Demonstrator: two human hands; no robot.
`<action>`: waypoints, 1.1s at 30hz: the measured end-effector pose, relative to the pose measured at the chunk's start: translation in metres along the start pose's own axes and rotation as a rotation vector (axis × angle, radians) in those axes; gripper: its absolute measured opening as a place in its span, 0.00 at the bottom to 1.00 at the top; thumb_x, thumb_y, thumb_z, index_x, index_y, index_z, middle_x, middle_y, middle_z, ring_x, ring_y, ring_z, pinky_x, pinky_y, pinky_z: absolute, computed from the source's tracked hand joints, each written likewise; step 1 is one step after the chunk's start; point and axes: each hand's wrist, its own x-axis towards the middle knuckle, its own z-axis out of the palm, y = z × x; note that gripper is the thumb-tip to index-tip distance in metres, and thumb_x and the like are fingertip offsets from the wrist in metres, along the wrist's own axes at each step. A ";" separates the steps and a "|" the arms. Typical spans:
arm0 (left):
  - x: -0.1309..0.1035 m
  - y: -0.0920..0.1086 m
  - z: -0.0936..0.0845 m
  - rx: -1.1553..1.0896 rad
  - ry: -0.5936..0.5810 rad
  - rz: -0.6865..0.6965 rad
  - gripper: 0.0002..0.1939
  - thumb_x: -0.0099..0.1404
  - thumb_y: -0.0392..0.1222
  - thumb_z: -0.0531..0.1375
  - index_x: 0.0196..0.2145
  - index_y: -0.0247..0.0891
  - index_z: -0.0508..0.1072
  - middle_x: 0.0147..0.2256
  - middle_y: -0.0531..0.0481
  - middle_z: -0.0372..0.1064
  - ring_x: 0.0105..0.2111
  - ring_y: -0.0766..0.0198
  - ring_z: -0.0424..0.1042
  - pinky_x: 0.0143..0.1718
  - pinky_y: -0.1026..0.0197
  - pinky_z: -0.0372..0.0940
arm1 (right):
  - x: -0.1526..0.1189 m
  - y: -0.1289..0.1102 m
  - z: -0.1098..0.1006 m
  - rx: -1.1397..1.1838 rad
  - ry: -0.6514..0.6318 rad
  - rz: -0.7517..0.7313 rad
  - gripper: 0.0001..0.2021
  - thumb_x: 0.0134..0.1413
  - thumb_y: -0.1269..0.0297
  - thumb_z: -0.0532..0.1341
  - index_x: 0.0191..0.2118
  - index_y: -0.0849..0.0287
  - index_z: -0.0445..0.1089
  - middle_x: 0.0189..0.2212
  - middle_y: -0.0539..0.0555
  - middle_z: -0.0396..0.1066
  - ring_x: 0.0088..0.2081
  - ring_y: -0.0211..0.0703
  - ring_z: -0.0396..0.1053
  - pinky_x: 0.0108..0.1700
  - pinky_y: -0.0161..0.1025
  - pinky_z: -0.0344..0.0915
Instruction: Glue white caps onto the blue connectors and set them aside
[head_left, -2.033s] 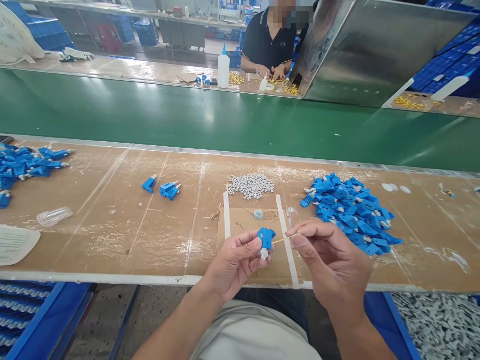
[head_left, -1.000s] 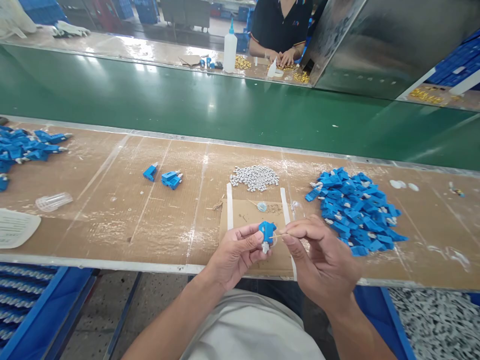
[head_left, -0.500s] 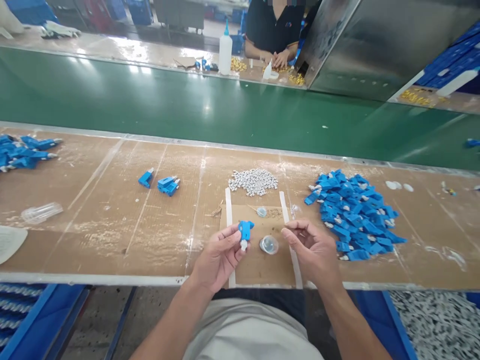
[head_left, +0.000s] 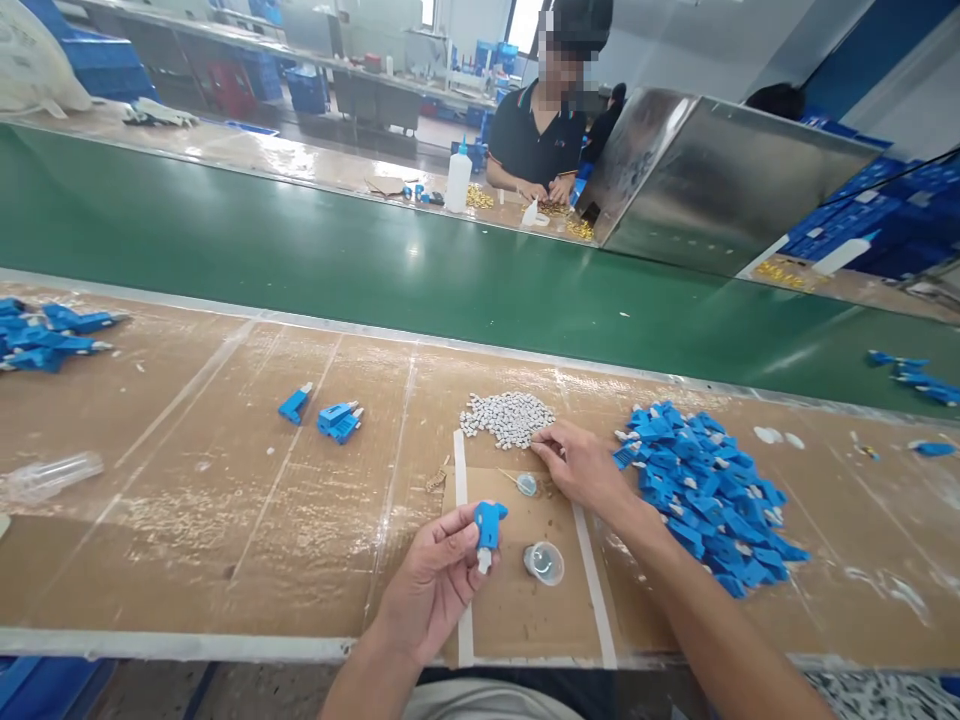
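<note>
My left hand (head_left: pixel 439 575) is closed on a blue plastic part (head_left: pixel 489 525) with a white tip pointing down toward me. My right hand (head_left: pixel 581 460) reaches to the right edge of a pile of small grey-white pieces (head_left: pixel 506 418); its thumb and forefinger are pinched together there, and what is between them is too small to make out. Below that hand, a small clear cup (head_left: pixel 544 564) with some liquid stands on a taped cardboard sheet (head_left: pixel 517 625). A small clear lid (head_left: pixel 526 485) with a thin stick lies behind the cup.
A large heap of blue parts (head_left: pixel 705 490) lies to the right. Two blue pieces (head_left: pixel 339 421) sit left of centre, with more blue parts (head_left: pixel 45 335) at the far left. Beyond the table runs a green conveyor belt (head_left: pixel 375 270); a co-worker (head_left: pixel 536 140) sits across it.
My right hand has moved forward from beside the cup to the grey-white pile. My left hand still holds the blue part. The view has tilted up, showing more of the room.
</note>
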 end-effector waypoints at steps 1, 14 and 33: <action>0.000 -0.001 0.001 0.005 -0.002 0.002 0.15 0.61 0.34 0.69 0.46 0.29 0.78 0.34 0.46 0.76 0.30 0.69 0.76 0.33 0.71 0.71 | 0.000 0.000 0.001 -0.007 -0.004 0.000 0.08 0.62 0.69 0.56 0.35 0.58 0.72 0.34 0.56 0.73 0.36 0.48 0.70 0.39 0.42 0.62; -0.001 -0.002 0.003 0.033 -0.006 -0.002 0.17 0.60 0.35 0.70 0.47 0.29 0.79 0.34 0.45 0.74 0.29 0.70 0.73 0.32 0.71 0.69 | 0.013 -0.004 0.000 0.196 -0.012 0.144 0.04 0.53 0.67 0.60 0.28 0.56 0.69 0.28 0.54 0.72 0.32 0.48 0.69 0.37 0.43 0.64; -0.002 -0.004 0.002 0.028 0.026 0.025 0.15 0.61 0.33 0.69 0.46 0.28 0.78 0.34 0.47 0.75 0.29 0.69 0.76 0.32 0.71 0.71 | -0.065 -0.001 -0.032 1.148 0.064 0.513 0.15 0.45 0.55 0.75 0.32 0.61 0.76 0.33 0.58 0.79 0.35 0.46 0.79 0.33 0.35 0.75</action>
